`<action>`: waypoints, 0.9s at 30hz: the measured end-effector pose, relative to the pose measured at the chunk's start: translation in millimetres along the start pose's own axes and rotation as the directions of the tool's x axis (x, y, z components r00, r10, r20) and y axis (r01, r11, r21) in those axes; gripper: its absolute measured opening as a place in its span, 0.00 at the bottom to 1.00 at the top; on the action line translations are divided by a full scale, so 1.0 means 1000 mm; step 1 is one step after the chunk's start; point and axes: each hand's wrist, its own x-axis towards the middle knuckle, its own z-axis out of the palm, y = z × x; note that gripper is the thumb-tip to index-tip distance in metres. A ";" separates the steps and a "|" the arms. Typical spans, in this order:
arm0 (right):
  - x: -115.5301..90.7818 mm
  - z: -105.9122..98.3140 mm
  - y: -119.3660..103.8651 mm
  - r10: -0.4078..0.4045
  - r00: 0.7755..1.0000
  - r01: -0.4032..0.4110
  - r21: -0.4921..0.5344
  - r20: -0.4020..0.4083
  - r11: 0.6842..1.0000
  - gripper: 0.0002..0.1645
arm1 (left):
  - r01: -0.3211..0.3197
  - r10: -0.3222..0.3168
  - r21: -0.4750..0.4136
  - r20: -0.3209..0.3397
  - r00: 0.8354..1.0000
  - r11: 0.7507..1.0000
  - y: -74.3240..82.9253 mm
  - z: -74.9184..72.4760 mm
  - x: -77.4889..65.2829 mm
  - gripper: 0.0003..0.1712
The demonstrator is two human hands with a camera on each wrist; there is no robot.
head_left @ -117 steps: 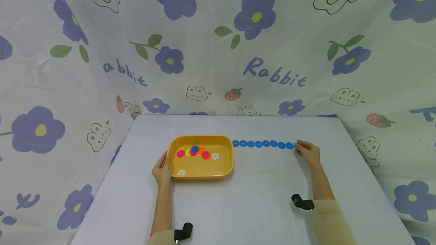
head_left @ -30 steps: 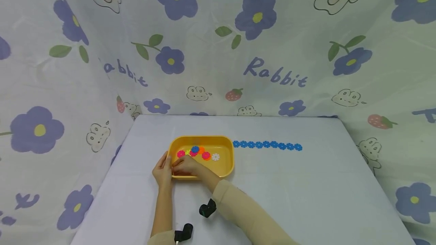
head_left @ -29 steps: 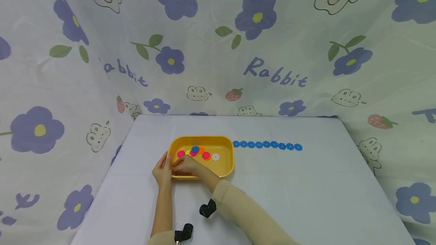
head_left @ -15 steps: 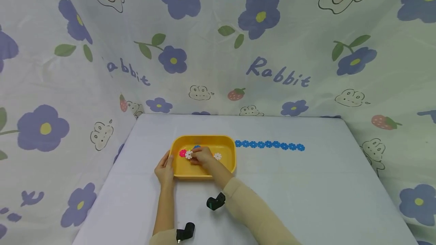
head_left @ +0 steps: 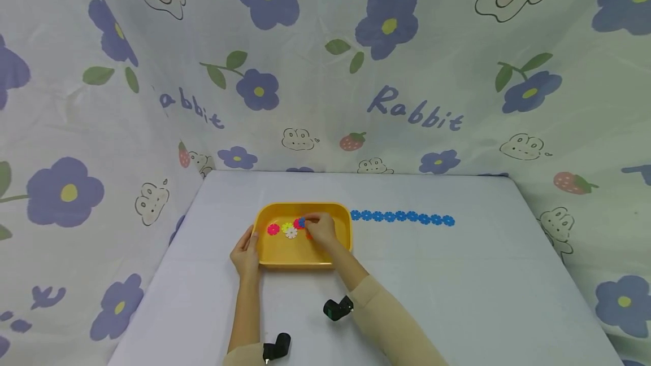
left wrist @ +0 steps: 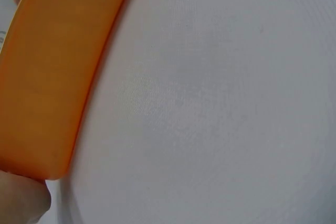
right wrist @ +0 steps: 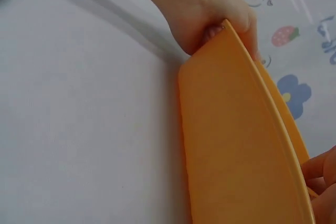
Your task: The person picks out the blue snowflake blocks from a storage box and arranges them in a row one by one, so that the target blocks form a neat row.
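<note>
My left hand (head_left: pixel 246 255) grips the left side of a yellow tray (head_left: pixel 282 251), thumb at the rim. My right hand (head_left: pixel 322 230) is inside the tray, pinching a blue flower-shaped piece (head_left: pixel 302 222) at its fingertips. Left of it lie pink (head_left: pixel 273 229), yellow (head_left: pixel 286 226) and white (head_left: pixel 291 233) flower-shaped pieces; a bit of orange (head_left: pixel 308 236) shows below the hand. The right hand hides other pieces. In the left wrist view the tray wall (left wrist: pixel 58 66) fills the left side. The right wrist view has fingers (right wrist: pixel 323 174) at the tray's edge.
A row of several blue flower-shaped pieces (head_left: pixel 400 216) runs rightward from the tray's right side on the white-covered table (head_left: pixel 458 275). A patterned curtain (head_left: pixel 315 83) hangs behind and at the sides. Each wrist wears a black camera (head_left: pixel 277 347).
The right hand has come from the row's right end into the tray. It has shifted the lower-left white piece up beside the yellow one, then moved right to the blue piece. The left hand stays.
</note>
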 end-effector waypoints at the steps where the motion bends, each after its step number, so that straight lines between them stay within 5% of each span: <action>1: -0.002 -0.004 -0.001 -0.016 0.999 0.013 -0.058 -0.040 0.998 0.12 | 0.002 -0.002 0.004 0.001 1.000 1.000 0.000 0.000 0.000 0.21; 4: -0.007 -0.015 -0.003 -0.015 0.993 -0.010 -0.210 -0.116 0.978 0.15 | 0.004 -0.004 0.018 -0.003 1.000 1.000 0.002 -0.001 -0.001 0.21; 9: -0.013 -0.023 -0.008 0.098 0.988 -0.125 -0.243 -0.121 0.962 0.25 | 0.003 -0.003 0.022 -0.005 1.000 1.000 0.003 -0.002 0.000 0.21; 13: -0.011 -0.023 -0.010 0.222 0.970 -0.235 -0.150 -0.101 0.960 0.25 | 0.002 -0.002 0.018 0.003 1.000 1.000 0.001 -0.001 0.001 0.22; 17: -0.005 -0.018 -0.008 0.319 0.948 -0.319 0.045 0.010 0.947 0.25 | -0.003 0.003 0.012 -0.001 1.000 1.000 0.000 -0.001 0.001 0.21; 27: 0.011 -0.001 -0.006 0.373 0.908 -0.418 0.382 0.190 0.824 0.28 | -0.005 0.005 0.004 -0.002 1.000 1.000 -0.001 0.001 0.000 0.21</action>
